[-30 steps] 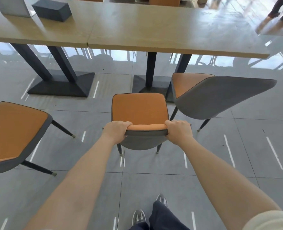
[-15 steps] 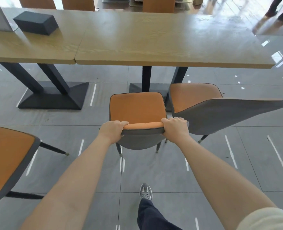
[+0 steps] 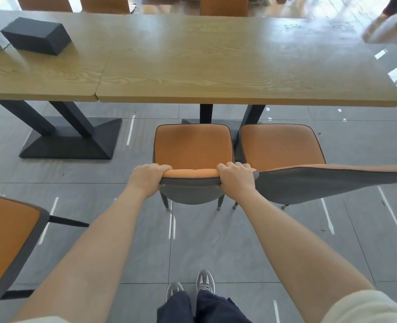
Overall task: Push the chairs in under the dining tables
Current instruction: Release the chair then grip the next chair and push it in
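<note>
An orange-seated chair with a grey shell [image 3: 192,145] stands in front of me, facing the long wooden dining table [image 3: 216,73]. My left hand [image 3: 146,179] grips the left end of its backrest top and my right hand [image 3: 237,179] grips the right end. The seat's front edge sits just short of the table's near edge. A second chair of the same kind [image 3: 281,145] stands right beside it, its backrest almost touching my right hand. A third chair [image 3: 4,241] stands apart at the lower left, well back from the table.
Dark angled table pedestals [image 3: 71,136] stand on the grey tiled floor under the tables. A black box [image 3: 36,38] lies on the left tabletop. More orange chair backs [image 3: 223,5] show beyond the far side. Someone's legs are at the top right corner.
I have stepped forward and the chair in my hands has slid towards the table, ending up beside the right chair. The left chair has dropped back in view.
</note>
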`<act>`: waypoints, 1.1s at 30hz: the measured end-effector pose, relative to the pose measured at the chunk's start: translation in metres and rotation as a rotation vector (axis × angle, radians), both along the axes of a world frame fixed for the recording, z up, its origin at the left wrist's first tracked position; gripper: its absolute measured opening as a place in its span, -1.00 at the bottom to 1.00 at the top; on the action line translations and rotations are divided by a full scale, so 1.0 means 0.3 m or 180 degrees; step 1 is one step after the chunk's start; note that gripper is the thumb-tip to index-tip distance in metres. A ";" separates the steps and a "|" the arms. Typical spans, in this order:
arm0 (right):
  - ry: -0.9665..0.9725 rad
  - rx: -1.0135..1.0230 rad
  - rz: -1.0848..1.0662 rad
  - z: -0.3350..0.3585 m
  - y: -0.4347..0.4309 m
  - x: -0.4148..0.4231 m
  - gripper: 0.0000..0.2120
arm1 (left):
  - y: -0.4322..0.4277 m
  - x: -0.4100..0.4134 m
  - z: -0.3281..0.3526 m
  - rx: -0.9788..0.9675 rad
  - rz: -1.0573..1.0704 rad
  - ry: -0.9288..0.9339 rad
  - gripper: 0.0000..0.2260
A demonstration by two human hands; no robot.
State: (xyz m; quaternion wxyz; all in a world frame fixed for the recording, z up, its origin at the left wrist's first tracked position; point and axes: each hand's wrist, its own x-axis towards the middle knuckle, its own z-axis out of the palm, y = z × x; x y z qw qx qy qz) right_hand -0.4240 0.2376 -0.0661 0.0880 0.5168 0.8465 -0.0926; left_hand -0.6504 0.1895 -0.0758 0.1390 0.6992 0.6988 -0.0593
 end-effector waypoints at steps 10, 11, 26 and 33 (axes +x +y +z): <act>-0.0220 -0.0121 -0.0242 0.031 0.013 -0.096 -0.72 | 0.034 -0.036 -0.010 0.0199 0.0431 0.0579 -0.72; -0.0234 -0.0138 -0.0322 0.032 0.004 -0.108 -0.69 | 0.029 -0.041 -0.006 0.0204 0.0514 0.0600 -0.70; 0.0100 -0.0265 -0.0930 0.088 -0.236 -0.264 -0.30 | -0.197 -0.194 0.112 0.0140 0.0028 0.0420 -0.44; 0.0059 -0.0165 -0.0602 0.214 -0.416 -0.416 -0.30 | -0.362 -0.334 0.230 0.0396 0.0193 0.0414 -0.43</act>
